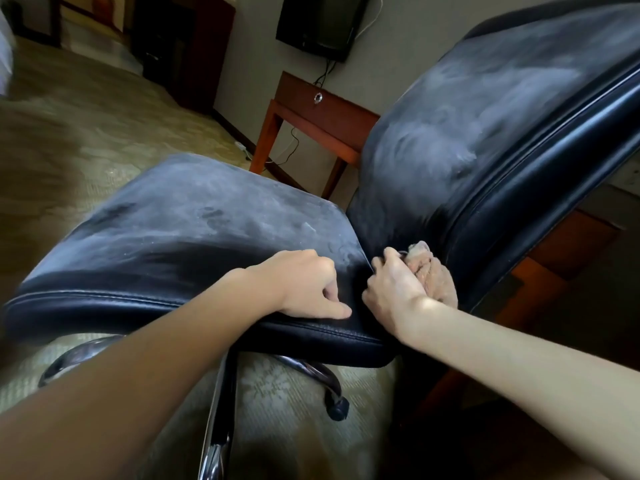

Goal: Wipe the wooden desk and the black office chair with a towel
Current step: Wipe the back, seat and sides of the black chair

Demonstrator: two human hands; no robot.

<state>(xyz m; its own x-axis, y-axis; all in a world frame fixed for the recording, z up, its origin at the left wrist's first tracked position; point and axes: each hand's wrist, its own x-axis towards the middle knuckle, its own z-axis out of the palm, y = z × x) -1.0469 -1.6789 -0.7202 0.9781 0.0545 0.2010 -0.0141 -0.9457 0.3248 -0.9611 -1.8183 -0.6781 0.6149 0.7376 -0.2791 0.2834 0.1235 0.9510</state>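
Both hands sit at the back of the dusty black office chair seat. Right hand is clenched round a bunched beige terry towel in the seat-backrest crease. Left hand rests on the leather, fingers curled, holding nothing.

Patterned beige carpet; pale wall; wall-mounted TV; dark cabinet.

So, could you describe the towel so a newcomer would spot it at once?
Find the black office chair filling the view. In the crease where its seat meets the backrest, the right hand grips the towel. It is the only pale, bunched cloth there.
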